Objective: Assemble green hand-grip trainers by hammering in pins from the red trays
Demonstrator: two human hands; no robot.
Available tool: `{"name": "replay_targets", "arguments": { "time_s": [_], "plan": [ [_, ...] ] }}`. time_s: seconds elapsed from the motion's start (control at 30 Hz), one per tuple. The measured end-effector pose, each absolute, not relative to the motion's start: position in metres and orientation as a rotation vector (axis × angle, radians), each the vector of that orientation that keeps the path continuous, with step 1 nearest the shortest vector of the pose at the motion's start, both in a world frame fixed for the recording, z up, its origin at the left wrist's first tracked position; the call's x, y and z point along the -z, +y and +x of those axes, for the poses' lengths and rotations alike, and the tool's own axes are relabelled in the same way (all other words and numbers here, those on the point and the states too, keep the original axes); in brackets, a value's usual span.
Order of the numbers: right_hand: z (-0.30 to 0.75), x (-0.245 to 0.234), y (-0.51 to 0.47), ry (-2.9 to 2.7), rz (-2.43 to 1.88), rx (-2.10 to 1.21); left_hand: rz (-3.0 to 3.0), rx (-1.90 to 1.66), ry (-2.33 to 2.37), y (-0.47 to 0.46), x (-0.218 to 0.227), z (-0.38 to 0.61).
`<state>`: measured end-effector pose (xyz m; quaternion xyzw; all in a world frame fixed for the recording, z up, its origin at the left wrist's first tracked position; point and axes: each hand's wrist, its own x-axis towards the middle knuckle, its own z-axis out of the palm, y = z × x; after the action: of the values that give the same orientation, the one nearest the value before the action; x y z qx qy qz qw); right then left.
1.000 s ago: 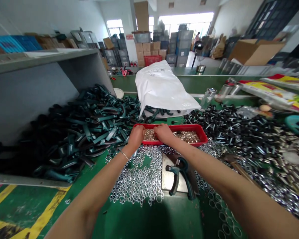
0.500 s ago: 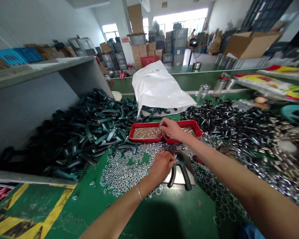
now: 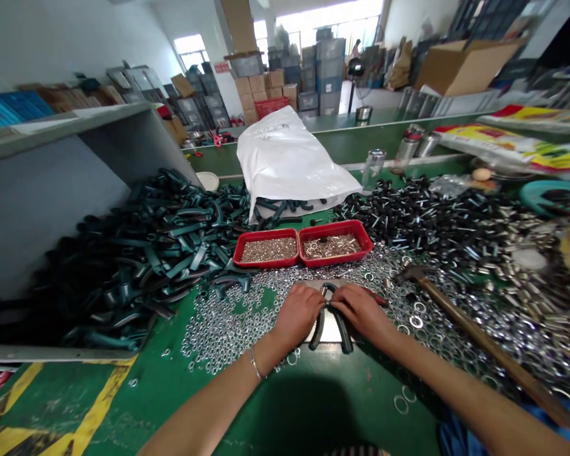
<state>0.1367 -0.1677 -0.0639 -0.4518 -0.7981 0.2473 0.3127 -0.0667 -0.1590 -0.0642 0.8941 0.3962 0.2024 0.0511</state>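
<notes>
A dark green two-handled tool like pruning shears (image 3: 345,335) lies on a flat metal plate (image 3: 331,334), its handles spread toward me. From the left, my left hand (image 3: 297,311) grips it near the pivot, fingers closed. My right hand (image 3: 365,311) is closed at the other side of the same joint, fingertips pressed together there. Whatever small part may be between the right fingertips is hidden. Behind the hands stand two red trays, the left one (image 3: 266,262) with tiny metal pieces and the right one (image 3: 336,258) with small pins.
A hammer (image 3: 477,332) lies at right among loose metal rings (image 3: 415,322). Small nuts (image 3: 223,335) spread at left. Dark green handles (image 3: 171,240) heap by the grey shelf (image 3: 171,136). Black-headed bolts (image 3: 422,212) pile behind right; a white bag (image 3: 289,158) lies behind the trays.
My right hand has come back from the red trays to the tool's joint. The left hand has stayed on the tool. The hammer is now uncovered, and the view has shifted slightly.
</notes>
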Motion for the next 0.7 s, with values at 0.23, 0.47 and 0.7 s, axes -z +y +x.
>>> {"name": "replay_targets", "arguments": {
  "time_s": [0.23,0.47,0.7],
  "plan": [
    [0.129,0.074,-0.164,-2.246,-1.104,-0.401,2.922,-0.459,1.210,-0.156,0.058,-0.064],
    [0.130,0.083,-0.169,-2.389,-1.095,-0.138,3.027,-0.373,1.065,-0.154,0.060,-0.067],
    [0.150,0.065,-0.173,-2.580,-0.928,-0.187,2.636,-0.582,1.061,-0.165,0.055,-0.087]
  ]
}}
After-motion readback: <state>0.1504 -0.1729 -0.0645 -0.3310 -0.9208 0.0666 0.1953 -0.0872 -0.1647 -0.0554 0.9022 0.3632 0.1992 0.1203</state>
